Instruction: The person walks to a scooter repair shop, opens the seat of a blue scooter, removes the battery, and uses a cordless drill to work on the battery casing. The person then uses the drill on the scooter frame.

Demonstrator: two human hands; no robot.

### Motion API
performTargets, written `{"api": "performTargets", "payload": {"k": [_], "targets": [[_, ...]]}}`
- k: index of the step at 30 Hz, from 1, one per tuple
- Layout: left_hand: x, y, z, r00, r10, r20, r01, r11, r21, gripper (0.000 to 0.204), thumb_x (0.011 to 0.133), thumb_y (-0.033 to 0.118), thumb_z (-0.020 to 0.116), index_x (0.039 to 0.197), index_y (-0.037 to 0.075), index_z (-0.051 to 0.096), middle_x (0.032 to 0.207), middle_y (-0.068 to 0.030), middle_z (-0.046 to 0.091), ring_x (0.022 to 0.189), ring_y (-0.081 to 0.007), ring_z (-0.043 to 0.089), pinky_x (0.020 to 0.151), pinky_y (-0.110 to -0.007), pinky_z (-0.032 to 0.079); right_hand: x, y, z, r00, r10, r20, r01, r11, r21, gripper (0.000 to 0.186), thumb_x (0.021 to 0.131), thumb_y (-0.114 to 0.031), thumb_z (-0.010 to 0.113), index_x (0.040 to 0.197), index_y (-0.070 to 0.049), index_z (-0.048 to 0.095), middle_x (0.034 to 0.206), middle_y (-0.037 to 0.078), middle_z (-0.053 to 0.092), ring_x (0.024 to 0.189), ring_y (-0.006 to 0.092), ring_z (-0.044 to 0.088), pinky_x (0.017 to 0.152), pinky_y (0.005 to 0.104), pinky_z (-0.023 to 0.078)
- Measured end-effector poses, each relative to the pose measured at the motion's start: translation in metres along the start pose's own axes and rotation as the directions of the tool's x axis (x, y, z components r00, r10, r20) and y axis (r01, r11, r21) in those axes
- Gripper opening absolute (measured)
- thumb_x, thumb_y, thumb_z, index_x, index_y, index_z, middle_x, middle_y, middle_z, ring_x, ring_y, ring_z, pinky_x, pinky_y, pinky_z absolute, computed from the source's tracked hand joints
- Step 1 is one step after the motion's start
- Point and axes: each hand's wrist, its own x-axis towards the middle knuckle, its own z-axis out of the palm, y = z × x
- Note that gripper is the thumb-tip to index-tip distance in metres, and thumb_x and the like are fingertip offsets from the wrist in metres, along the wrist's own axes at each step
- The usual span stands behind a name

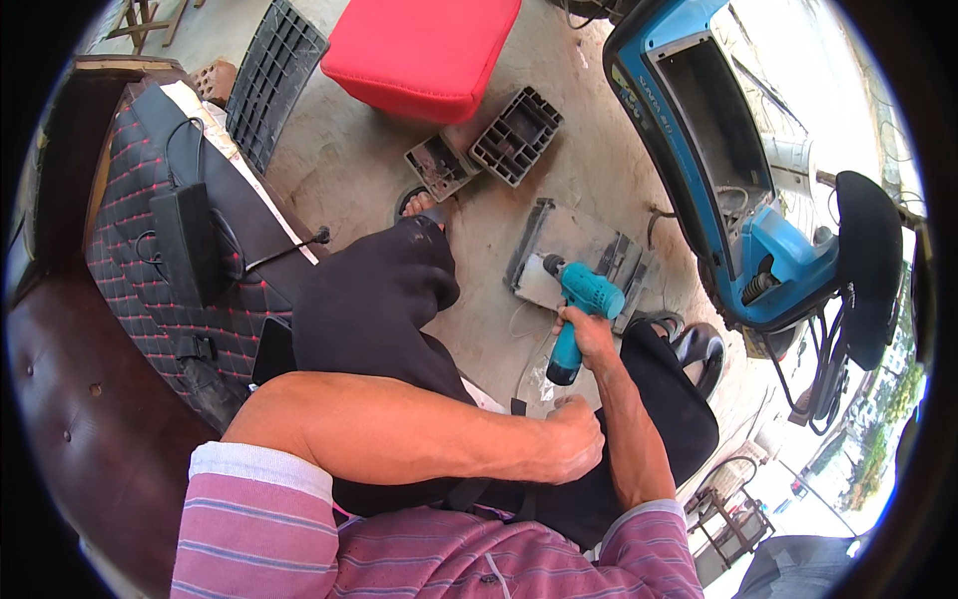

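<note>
A teal cordless drill (587, 293) is in my right hand (589, 334), fingers wrapped round its grip. The chuck points to the far left and the dark battery end hangs toward me. Below the drill lies a dusty grey plastic tool case (544, 245) on the floor, partly hidden by it. My left forearm crosses over my lap. The left hand (572, 441) is closed in a fist just above my right thigh, a little nearer to me than the drill's battery; whatever may be inside the fist is hidden.
Farther off stand a red padded stool (419, 55) and a compartmented black tray (516, 137). A blue scooter body (689, 150) rises at the right. On the quilted seat (130, 230) to my left rests a black power adapter (190, 245) with its cable.
</note>
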Motion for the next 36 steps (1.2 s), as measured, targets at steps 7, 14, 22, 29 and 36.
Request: {"api": "performTargets", "payload": {"k": [7, 14, 22, 29, 36], "targets": [[0.021, -0.012, 0.001, 0.996, -0.045, -0.077, 0.045, 0.999, -0.01, 0.014, 0.077, 0.019, 0.064, 0.08, 0.011, 0.075, 0.083, -0.0058, 0.073, 0.075, -0.0266, 0.07, 0.059, -0.045, 0.048, -0.023, 0.054, 0.009, 0.994, 0.107, -0.029, -0.107, 0.994, 0.009, 0.018, 0.08, -0.01, 0.066, 0.096, -0.002, 0.065, 0.08, 0.007, 0.065, 0.067, 0.0191, 0.064, 0.064, 0.0329, 0.053], [0.037, -0.014, -0.008, 0.985, -0.144, 0.091, 0.147, 0.989, -0.027, 0.013, 0.071, 0.013, 0.068, 0.082, 0.012, 0.075, 0.081, -0.0038, 0.072, 0.072, -0.0235, 0.068, 0.057, -0.042, 0.047, -0.027, 0.06, 0.012, 0.99, 0.14, 0.002, -0.14, 0.988, -0.068, 0.02, 0.079, -0.01, 0.067, 0.097, -0.002, 0.065, 0.083, 0.007, 0.066, 0.068, 0.0186, 0.064, 0.065, 0.032, 0.052], [0.033, -0.016, -0.003, 0.99, -0.131, 0.053, 0.133, 0.991, -0.028, 0.013, 0.073, 0.012, 0.067, 0.082, 0.012, 0.075, 0.08, -0.0047, 0.071, 0.069, -0.023, 0.067, 0.056, -0.043, 0.045, -0.024, 0.067, 0.027, 0.991, 0.125, -0.058, -0.129, 0.989, -0.071, 0.021, 0.079, -0.011, 0.068, 0.097, -0.002, 0.064, 0.082, 0.008, 0.066, 0.069, 0.0183, 0.065, 0.064, 0.0323, 0.051], [0.03, -0.018, 0.0, 0.989, -0.14, 0.042, 0.142, 0.989, -0.047, 0.013, 0.074, 0.013, 0.066, 0.084, 0.012, 0.075, 0.081, -0.0056, 0.071, 0.069, -0.0241, 0.067, 0.057, -0.044, 0.045, -0.024, 0.066, 0.038, 0.991, 0.045, -0.124, -0.07, 0.975, -0.209, 0.024, 0.079, -0.012, 0.068, 0.099, 0.0, 0.063, 0.082, 0.007, 0.065, 0.066, 0.0174, 0.064, 0.061, 0.0322, 0.051], [0.026, -0.02, 0.001, 0.988, -0.155, 0.024, 0.157, 0.985, -0.065, 0.014, 0.075, 0.013, 0.066, 0.085, 0.011, 0.075, 0.081, -0.0065, 0.071, 0.07, -0.0252, 0.067, 0.058, -0.045, 0.045, -0.029, 0.072, 0.044, 0.992, -0.044, -0.12, 0.009, 0.96, -0.279, 0.026, 0.08, -0.011, 0.067, 0.102, 0.0, 0.063, 0.084, 0.006, 0.065, 0.065, 0.0153, 0.063, 0.061, 0.0318, 0.05]]}}
